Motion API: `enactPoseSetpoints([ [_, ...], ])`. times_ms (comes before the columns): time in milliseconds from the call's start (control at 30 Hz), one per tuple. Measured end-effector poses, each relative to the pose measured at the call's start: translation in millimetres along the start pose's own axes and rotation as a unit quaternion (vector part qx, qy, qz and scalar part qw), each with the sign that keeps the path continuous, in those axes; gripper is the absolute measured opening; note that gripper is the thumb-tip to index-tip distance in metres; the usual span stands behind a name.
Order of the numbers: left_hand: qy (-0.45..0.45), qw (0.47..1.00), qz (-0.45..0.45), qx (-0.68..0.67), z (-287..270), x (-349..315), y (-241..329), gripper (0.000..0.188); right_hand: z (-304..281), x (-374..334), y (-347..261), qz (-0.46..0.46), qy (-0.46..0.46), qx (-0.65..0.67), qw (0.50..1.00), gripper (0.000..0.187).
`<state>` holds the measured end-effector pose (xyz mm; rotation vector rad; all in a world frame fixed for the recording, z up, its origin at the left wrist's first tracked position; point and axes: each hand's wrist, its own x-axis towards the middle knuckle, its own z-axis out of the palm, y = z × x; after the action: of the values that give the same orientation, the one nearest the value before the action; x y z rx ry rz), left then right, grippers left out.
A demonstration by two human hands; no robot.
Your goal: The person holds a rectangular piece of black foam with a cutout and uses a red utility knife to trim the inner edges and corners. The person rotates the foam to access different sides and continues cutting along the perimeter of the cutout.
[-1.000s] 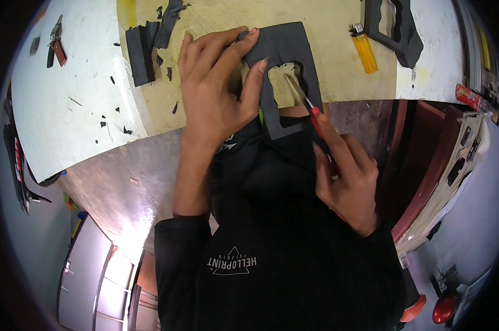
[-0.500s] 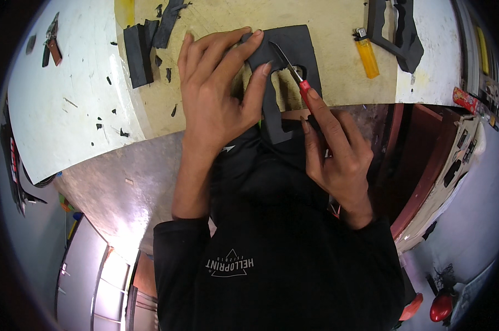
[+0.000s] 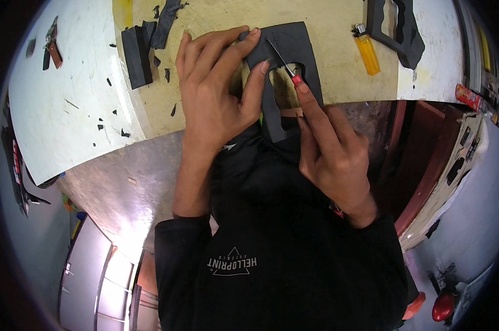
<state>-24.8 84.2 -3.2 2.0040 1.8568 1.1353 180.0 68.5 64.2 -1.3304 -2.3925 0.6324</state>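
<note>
A dark grey foam piece (image 3: 300, 43) with a cut-out opening lies over the table's near edge, its narrow arm hanging toward my lap. My left hand (image 3: 219, 91) holds its left side, fingertips at the upper left corner and thumb pressed on the surface beside the opening. In my right hand (image 3: 335, 143) is a slim craft knife (image 3: 282, 59) with a red handle and thin metal blade. My index finger stretches along the handle. The blade lies across the foam above the opening, its tip toward the upper left. A faint line shows on the foam beside the blade.
Dark foam blocks (image 3: 135, 58) and scraps lie left of my hands. Farther left are pliers (image 3: 52, 48) with brown handles. At the right sit a yellow lighter (image 3: 367, 54) and another dark foam cut-out (image 3: 408, 47). The table's curved near edge (image 3: 95, 157) runs before me.
My right hand has moved a little up and to the left, carrying the knife; its tip sits slightly higher on the foam. My left hand keeps its hold, almost unmoved.
</note>
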Motion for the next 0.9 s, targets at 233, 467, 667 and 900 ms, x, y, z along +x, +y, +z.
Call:
enactPoseSetpoints([
  [233, 0.003, 1.000, 0.000, 0.005, -0.9, 2.6, 2.5, 0.037, -4.9, -3.0, 0.3, -0.002, -0.023, -0.012, 1.000, 0.063],
  [467, -0.013, 1.000, -0.011, 0.010, -4.9, 4.4, 7.6, 0.036, -17.3, -17.0, 1.9, 0.020, -0.066, -0.013, 0.998, 0.064],
  [667, -0.015, 1.000, -0.012, -0.004, -5.5, 3.8, 8.5, 0.036, -34.0, -28.0, -0.4, 0.030, 0.000, 0.056, 0.998, 0.061],
  [900, -0.016, 1.000, -0.021, -0.006, -6.8, 5.4, 9.0, 0.038, -3.1, -5.7, 7.9, 0.006, 0.043, 0.040, 0.998, 0.059],
])
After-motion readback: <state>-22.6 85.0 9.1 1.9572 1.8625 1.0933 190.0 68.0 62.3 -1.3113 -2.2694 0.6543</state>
